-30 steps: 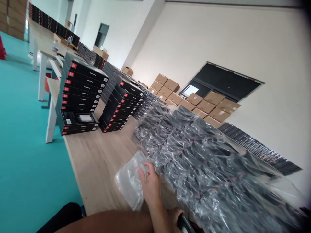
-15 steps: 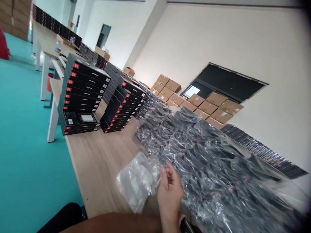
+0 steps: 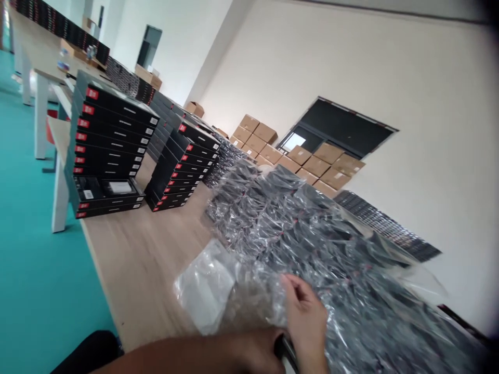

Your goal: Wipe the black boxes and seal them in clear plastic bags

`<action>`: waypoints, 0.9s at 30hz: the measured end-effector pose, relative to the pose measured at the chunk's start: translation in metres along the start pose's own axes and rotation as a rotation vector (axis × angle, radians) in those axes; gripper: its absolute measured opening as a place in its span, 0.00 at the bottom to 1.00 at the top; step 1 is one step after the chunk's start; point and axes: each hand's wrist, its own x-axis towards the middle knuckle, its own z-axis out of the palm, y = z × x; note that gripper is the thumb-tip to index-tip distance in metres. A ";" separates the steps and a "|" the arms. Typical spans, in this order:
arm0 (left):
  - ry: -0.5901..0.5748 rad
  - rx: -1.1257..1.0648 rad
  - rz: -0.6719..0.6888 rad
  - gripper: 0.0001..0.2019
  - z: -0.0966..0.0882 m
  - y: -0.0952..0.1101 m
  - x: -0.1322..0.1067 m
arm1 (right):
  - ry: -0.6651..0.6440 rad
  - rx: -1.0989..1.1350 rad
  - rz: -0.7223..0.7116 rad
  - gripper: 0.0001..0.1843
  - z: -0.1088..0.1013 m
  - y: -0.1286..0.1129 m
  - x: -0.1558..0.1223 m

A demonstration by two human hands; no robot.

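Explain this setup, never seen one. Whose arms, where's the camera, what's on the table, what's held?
No machine here: these are a person's own bare hands. The view comes from a camera worn on that person's head, looking forward and down; the scene appears tilted.

On the wooden table stand two main stacks of black boxes with red labels. To their right lies a large mass of dark items in clear plastic. Nearer the person is some flat, whitish clear plastic.

The right hand pinches a piece of thin clear film beside it. The left hand is low in the picture, next to something dark; whether it grips that is unclear.
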 end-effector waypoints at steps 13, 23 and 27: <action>-0.094 0.436 -0.301 0.11 -0.025 0.048 -0.022 | 0.457 -0.282 0.113 0.30 -0.102 0.091 -0.067; 0.046 0.422 -0.101 0.16 -0.018 0.041 -0.021 | -0.060 0.008 0.040 0.24 -0.056 0.072 -0.094; 0.099 0.392 -0.091 0.13 -0.021 0.036 -0.020 | -0.056 0.009 0.028 0.21 -0.062 0.067 -0.094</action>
